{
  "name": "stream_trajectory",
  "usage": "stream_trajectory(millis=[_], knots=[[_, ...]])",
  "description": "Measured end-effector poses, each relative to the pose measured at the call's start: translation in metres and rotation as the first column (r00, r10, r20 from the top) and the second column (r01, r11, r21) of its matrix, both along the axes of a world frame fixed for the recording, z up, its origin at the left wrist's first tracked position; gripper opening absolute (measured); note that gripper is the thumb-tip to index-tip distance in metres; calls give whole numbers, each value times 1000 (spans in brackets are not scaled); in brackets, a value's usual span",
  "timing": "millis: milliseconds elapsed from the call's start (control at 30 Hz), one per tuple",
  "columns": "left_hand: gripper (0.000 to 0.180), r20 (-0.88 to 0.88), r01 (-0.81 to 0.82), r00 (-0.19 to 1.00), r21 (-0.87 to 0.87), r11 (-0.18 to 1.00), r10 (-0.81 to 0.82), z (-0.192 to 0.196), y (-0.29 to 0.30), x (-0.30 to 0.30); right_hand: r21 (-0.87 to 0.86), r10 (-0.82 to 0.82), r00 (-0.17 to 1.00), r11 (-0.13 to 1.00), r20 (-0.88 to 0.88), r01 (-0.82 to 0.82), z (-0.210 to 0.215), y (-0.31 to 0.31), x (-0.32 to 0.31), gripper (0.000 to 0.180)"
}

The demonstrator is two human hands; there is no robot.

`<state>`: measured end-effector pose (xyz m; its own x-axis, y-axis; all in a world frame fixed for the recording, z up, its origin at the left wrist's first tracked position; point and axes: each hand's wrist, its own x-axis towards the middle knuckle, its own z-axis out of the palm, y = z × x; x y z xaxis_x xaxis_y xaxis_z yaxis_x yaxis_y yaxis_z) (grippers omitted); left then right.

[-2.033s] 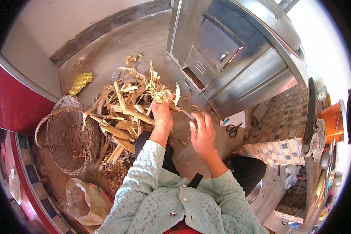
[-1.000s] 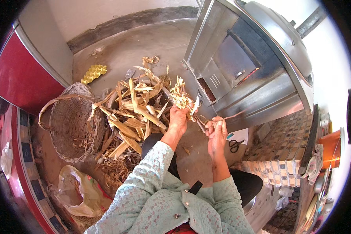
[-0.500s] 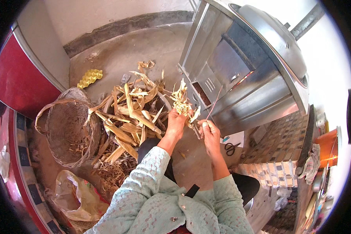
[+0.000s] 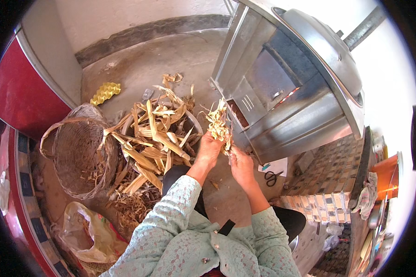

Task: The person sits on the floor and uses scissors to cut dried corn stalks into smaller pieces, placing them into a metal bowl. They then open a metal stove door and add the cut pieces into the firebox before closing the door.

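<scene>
A crumpled bunch of dry corn husks (image 4: 218, 123) is held up in front of me. My left hand (image 4: 209, 150) is closed around its lower left side. My right hand (image 4: 241, 164) is closed at the bunch's lower right, thumb and fingers pressed together on the husk ends. The two hands are close together. Just left of them stands a round tub (image 4: 198, 125) heaped with long dry corn stalks and leaves (image 4: 157, 131). Ahead to the right is a metal stove (image 4: 305, 108), with a narrow glow showing at its firebox door (image 4: 269, 76).
A wicker basket (image 4: 62, 154) lies tipped left of the tub, near a plastic bag (image 4: 85, 247) and a yellow wavy tray (image 4: 106, 93). Black-handled scissors (image 4: 271, 178) rest on paper to the right. Beyond them rises a small-brick structure (image 4: 326, 177). A lidded pot (image 4: 321, 44) tops the stove.
My right hand has moved left, against the husk bunch. The thin stick that stood up from its fingers toward the stove no longer shows there. My left hand stays nearly in place.
</scene>
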<state>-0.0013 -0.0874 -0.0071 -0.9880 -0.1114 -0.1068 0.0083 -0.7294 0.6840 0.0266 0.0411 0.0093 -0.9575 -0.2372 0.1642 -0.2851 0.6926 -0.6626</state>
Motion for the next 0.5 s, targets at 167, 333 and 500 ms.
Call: stream_trajectory(millis=[167, 333, 500], knots=[[16, 22, -2, 1000, -68, 998, 4, -1, 0, -1, 48, 95, 993, 995, -64, -92, -4, 4, -5, 17], [22, 13, 46, 999, -23, 999, -45, 7, 0, 0, 167, 79, 994, 984, -81, -64, -3, 4, -4, 21], [28, 22, -16, 1000, -75, 997, 18, 7, 1, 2, 202, 46, 999, 978, 18, -48, 1, -9, -2, 25]])
